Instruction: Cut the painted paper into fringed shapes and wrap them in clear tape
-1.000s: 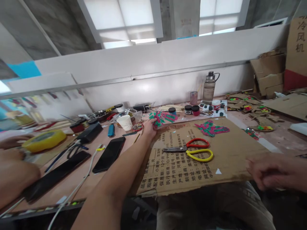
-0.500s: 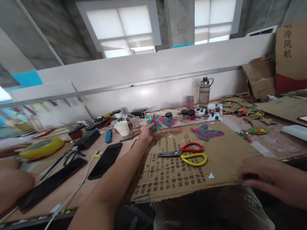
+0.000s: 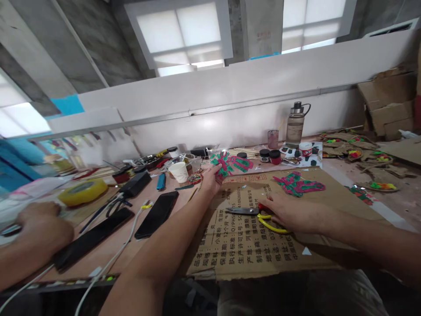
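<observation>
Nearest to me, my right hand (image 3: 289,213) lies flat over the handles of the scissors (image 3: 253,214), fingers curled down on the loops; I cannot tell whether they have closed into a grip. The scissors rest on the cardboard sheet (image 3: 243,241), dark blades shut and pointing left, one handle yellow, a trace of red showing under the hand. I judge them light, rigid and sharp at the tip; the loops are the proper place to take hold.

Farther out, my left hand (image 3: 210,180) pinches the cutout (image 3: 226,163) at the sheet's far edge, thumb and fingers closed on its near side. It is a flat, ragged-edged piece painted pink and green. I judge it thin, light and easily bent, best held by the edge. A second painted piece (image 3: 297,184) lies to the right.

At far left, another person's hand (image 3: 41,224) rests on the table.
</observation>
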The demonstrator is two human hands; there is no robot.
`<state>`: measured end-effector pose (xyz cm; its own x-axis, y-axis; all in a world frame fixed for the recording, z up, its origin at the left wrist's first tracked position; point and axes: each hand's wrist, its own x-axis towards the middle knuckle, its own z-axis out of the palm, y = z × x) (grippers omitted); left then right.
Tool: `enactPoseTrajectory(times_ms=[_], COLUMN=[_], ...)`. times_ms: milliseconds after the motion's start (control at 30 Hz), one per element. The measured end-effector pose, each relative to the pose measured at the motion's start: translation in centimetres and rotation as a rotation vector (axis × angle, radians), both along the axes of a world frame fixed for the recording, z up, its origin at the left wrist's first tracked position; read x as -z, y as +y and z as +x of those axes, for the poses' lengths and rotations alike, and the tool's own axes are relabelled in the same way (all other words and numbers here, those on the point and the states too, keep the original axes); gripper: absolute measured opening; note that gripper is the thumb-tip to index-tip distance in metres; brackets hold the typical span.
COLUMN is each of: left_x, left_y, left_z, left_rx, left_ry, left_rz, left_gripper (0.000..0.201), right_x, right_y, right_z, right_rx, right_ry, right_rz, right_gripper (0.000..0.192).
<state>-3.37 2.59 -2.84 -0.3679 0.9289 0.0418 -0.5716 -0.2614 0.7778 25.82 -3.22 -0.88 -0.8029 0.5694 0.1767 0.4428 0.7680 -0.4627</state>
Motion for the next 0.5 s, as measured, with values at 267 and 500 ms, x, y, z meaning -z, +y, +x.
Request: enactPoseTrajectory(times_ms=[267, 500], left_x=[-3.3, -4.7], left_y=[-1.1, -1.9], left_z=[0.7, 1.0], left_rx=[-0.051, -0.105], left_ry=[0.035, 0.106], left_rz=[0.075, 0.091], left_gripper=[0.024, 0.027], right_x=[-0.2, -0.8], right_y=[1.0, 2.5], right_z=[-0.4, -0.4], right_rx=[0.001, 0.183], right_ry=[0.207, 0.416], right_rz=[-0.024, -0.073], right_gripper=[0.042, 0.052])
